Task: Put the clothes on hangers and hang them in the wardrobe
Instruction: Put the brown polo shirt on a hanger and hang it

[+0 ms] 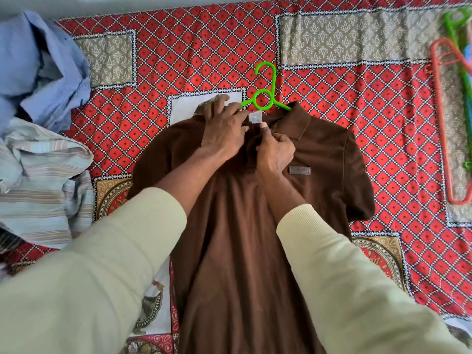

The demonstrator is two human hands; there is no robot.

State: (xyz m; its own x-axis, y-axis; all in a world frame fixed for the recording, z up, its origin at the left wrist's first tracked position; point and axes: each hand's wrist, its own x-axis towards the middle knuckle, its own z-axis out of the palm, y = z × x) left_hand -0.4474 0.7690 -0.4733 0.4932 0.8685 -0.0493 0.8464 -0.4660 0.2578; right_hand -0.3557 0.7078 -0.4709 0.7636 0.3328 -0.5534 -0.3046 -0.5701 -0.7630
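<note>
Item: brown short-sleeved polo shirt (255, 226), lying flat and face up on a red diamond-print bedspread (178, 60), collar at the far end, hem toward the near edge. A bright green plastic hanger (265, 98) is already inside the neck; its hook and loop stick out beyond the collar, one arm showing at each side.

Hands: close together at the collar. Left hand (224, 129) grips the left collar and neck opening, fingers curled into the fabric. Right hand (277, 149) pinches the placket just below the collar, apparently at a button.

Risks (judged): if the placket is left open or only half fastened, the wide neck may slide off a hanger arm once lifted. The hook sits off to the right of the collar centre, so the shirt could hang lopsided. Pulling hard at the collar may drag the hanger out of one shoulder.

Markings: white neck label (255, 116) inside the collar, print too small to read. Dark rectangular chest patch (299, 170), lettering illegible.

Also present: crumpled blue shirt (38, 67) and striped shirt (43, 180) at left; spare red hanger (444, 118) and another green hanger (457, 29) at far right.
</note>
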